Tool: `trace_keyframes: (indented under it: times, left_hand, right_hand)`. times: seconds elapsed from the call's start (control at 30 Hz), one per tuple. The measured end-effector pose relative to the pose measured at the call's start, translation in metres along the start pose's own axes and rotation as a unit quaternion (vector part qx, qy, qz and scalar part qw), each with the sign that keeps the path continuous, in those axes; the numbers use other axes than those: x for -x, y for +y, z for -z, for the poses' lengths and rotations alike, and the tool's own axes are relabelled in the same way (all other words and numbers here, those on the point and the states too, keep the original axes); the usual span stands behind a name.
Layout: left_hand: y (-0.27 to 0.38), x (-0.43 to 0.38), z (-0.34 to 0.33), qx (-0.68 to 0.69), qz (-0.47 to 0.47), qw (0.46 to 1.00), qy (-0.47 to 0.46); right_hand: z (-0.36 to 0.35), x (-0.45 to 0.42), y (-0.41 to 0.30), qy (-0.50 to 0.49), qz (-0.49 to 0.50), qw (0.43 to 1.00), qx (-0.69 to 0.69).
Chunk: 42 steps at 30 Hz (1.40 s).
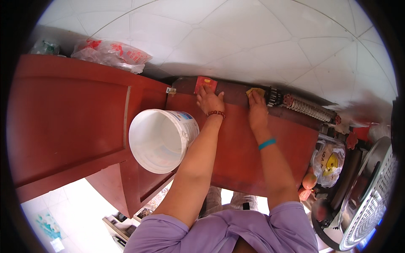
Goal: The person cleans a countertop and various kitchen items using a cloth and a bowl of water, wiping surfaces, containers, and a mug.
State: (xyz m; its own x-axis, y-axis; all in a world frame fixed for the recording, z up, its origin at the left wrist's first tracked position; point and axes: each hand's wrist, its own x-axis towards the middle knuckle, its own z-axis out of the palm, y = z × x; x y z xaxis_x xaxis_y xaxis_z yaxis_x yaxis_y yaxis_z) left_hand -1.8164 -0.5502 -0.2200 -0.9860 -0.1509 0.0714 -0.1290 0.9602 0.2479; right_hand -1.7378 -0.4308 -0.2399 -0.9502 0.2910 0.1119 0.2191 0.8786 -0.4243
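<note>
My left hand (pixel 210 101), with a beaded bracelet at the wrist, lies at the back of the red-brown wooden surface (pixel 235 142). Its fingertips rest on a red paper packet (pixel 206 81) that has a small yellow mark, and the thumb stands apart from it. Further right, my right hand (pixel 258 110) has a folded yellow cloth (pixel 255 91) under its fingers, against the dark strip (pixel 232 94) along the back. A teal band circles that wrist. Left of my left forearm, a white plastic bucket (pixel 158 142) tilts its mouth towards me; I see nothing inside.
A metal roller with a gear (pixel 273 96) and a coil-like row (pixel 311 109) runs beside my right hand. Plastic bags (pixel 110 55) lie atop the red cabinet (pixel 69 117). At right are a bag (pixel 330 163), round fruit (pixel 309 181) and a perforated metal tray (pixel 368 208).
</note>
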Motion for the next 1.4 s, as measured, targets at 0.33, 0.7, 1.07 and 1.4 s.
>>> trace_keyframes:
  times: [0.33,0.7,1.07,1.4]
  left_hand:
    - [-0.019,-0.003,-0.016,0.157,-0.07,0.982,0.073]
    - [-0.023,0.056,0.028,0.716,0.136,0.684,-0.03]
    - [-0.107,0.17,0.108,0.569,0.247,0.727,-0.294]
    - [-0.144,0.171,0.075,0.5,0.181,0.8,-0.276]
  right_hand:
    - [0.004,-0.001,0.002,-0.003,0.021,1.0,-0.019]
    - [-0.007,-0.025,-0.018,0.02,0.157,0.978,-0.137]
    - [-0.07,-0.086,-0.137,-0.165,0.3,0.919,-0.198]
    - [-0.072,-0.073,-0.138,-0.058,0.186,0.969,-0.154]
